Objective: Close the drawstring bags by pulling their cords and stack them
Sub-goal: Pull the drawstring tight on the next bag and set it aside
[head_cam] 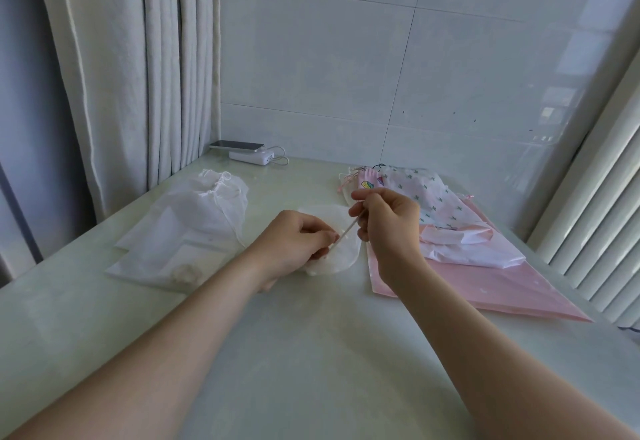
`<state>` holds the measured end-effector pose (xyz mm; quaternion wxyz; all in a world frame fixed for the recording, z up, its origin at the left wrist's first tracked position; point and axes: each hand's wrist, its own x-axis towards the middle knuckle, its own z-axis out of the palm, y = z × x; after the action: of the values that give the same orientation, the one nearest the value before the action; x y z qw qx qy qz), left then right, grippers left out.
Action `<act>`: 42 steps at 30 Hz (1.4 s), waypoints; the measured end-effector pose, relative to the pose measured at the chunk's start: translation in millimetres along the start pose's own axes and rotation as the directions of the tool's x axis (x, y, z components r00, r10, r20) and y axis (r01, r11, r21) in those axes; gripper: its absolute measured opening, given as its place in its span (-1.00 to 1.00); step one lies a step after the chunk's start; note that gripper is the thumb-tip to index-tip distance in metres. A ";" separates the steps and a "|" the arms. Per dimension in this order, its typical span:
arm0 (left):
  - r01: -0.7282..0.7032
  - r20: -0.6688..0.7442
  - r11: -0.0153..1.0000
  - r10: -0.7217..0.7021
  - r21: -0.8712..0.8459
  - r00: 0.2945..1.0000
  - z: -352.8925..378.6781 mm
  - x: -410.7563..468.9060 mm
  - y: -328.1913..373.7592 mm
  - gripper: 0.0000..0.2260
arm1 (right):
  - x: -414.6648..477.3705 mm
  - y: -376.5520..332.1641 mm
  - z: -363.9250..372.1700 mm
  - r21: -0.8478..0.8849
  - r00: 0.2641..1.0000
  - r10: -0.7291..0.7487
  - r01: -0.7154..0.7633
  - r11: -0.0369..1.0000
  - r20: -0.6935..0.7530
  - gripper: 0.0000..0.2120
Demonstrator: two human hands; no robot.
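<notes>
A small white drawstring bag (341, 254) lies at the middle of the table. My left hand (298, 244) grips its gathered mouth. My right hand (388, 221) pinches the bag's cord (348, 232) and holds it taut, up and to the right of the bag. A stack of white sheer bags (194, 228) lies to the left. To the right lies a pile of pink and patterned bags (450, 232), spread over a large pink one (502, 287).
A phone (237, 145) rests on a white power bank (251, 157) with a cable at the table's back edge. Curtains (138, 76) hang on the left, a tiled wall (381, 59) stands behind, and white slats (595, 225) run along the right.
</notes>
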<state>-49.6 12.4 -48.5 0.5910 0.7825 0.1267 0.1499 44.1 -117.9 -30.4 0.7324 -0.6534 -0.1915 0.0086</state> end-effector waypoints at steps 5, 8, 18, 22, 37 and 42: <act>-0.022 0.075 0.998 0.017 0.064 0.997 -3.2 -3.5 5.0 -0.83 | 0.6 2.4 0.2 -0.100 0.981 -0.154 0.166 0.981 0.115 -0.66; -0.034 0.088 0.996 0.026 0.087 0.996 -4.8 -5.0 5.6 -0.83 | 0.3 4.6 0.4 -0.146 0.948 -0.241 0.273 0.951 0.208 -0.65; 0.010 0.073 1.000 -0.008 -0.024 0.997 -8.4 -4.2 8.8 -0.76 | 0.5 8.2 -2.9 -0.289 0.958 -0.156 0.224 0.931 0.240 -0.62; 0.009 -0.026 0.999 -0.010 -0.042 1.000 -10.6 -1.3 8.0 -0.77 | 0.8 5.1 -3.4 -0.423 0.932 -0.198 0.318 0.849 0.303 -0.71; 0.014 -0.099 0.999 -0.010 0.042 0.995 -15.7 -1.3 11.6 -0.78 | 2.1 17.6 2.9 -0.476 0.751 -0.479 0.659 0.583 0.455 -0.81; 0.056 -0.084 0.989 -0.045 0.134 0.995 -14.9 -3.8 13.1 -0.83 | 6.9 26.6 -0.3 -0.526 0.564 -0.553 0.814 0.247 0.613 -0.85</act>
<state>-58.5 20.6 -32.4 0.5343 0.8107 0.1801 0.1576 56.9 -112.4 -54.1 0.2632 -0.7328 -0.5520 -0.2983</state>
